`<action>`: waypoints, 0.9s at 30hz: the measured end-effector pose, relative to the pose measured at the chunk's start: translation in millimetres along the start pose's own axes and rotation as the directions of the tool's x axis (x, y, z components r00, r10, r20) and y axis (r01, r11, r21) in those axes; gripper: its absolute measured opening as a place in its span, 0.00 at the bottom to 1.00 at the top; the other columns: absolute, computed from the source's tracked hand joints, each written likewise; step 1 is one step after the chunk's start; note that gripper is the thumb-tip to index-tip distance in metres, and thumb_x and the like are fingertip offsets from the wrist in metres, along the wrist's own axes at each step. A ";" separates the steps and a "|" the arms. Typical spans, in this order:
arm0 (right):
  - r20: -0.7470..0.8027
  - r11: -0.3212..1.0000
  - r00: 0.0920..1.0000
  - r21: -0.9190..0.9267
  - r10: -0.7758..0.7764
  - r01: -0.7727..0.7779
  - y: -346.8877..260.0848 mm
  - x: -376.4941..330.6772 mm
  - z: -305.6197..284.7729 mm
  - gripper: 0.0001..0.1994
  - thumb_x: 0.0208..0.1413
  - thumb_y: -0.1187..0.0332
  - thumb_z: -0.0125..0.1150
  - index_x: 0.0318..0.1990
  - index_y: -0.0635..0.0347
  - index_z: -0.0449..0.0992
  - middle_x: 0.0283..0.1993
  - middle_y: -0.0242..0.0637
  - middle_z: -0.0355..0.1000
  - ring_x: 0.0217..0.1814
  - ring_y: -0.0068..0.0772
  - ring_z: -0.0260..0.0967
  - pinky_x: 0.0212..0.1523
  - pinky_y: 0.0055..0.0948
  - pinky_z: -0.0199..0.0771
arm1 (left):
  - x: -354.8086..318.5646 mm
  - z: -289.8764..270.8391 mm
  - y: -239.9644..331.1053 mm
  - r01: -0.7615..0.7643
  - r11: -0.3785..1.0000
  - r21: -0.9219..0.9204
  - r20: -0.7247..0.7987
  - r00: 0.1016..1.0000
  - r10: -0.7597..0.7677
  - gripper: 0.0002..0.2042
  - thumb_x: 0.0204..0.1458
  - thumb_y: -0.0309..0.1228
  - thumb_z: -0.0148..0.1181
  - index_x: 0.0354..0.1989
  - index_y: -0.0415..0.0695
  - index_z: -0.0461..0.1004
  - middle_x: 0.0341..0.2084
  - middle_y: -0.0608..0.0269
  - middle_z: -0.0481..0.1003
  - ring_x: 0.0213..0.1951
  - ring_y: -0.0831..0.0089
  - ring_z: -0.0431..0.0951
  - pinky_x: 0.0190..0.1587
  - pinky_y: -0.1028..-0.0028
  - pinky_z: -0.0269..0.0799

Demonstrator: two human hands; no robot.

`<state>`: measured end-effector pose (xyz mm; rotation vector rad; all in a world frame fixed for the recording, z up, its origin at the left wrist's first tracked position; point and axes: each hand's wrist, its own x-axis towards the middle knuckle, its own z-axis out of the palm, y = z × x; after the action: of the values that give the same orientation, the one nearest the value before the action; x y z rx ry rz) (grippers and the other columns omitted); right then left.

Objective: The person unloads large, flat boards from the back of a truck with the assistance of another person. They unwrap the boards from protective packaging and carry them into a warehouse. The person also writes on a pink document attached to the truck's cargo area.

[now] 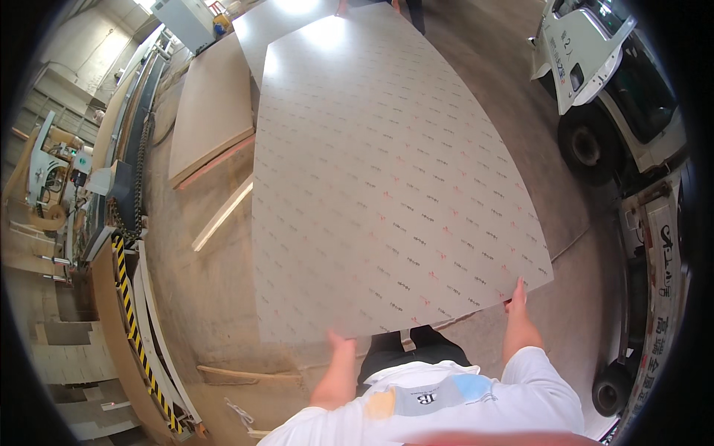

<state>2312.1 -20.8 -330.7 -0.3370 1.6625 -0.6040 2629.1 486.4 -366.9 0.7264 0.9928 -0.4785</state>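
A large flat board (387, 193), grey-white with rows of small black and red printed marks, stretches away in front of me. My left hand (341, 342) is closed on its near edge, left of my body; the fingers go under the board and are partly hidden. Near the right corner, my right hand (517, 292) grips the same edge, thumb on top and fingers below. At the far end another person's hand (342, 7) touches the board, with dark trousers partly visible beside it. A second pale sheet (249, 36) shows beneath or behind the far left part.
A stack of brown boards (216, 111) lies on the floor to the left, with a pale wooden strip (223, 215) nearer. Along the left runs a long machine (126, 156) with a yellow-and-black striped edge (134, 320). A white truck (595, 82) stands at right.
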 end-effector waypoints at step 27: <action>0.043 0.993 0.999 -0.118 -0.009 0.014 -253.6 106.9 347.1 0.33 0.61 0.42 0.59 0.63 0.60 0.69 0.61 0.39 0.71 0.57 0.41 0.74 0.49 0.45 0.79 | 110.6 315.5 -49.9 -0.002 0.999 0.034 0.032 0.999 0.001 0.36 0.62 0.65 0.28 0.70 0.55 0.60 0.70 0.62 0.60 0.70 0.51 0.57 0.70 0.44 0.50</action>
<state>2602.1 -354.9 -307.0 -0.4427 1.6606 -0.5042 2831.2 215.5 -371.0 0.7475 0.9561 -0.5052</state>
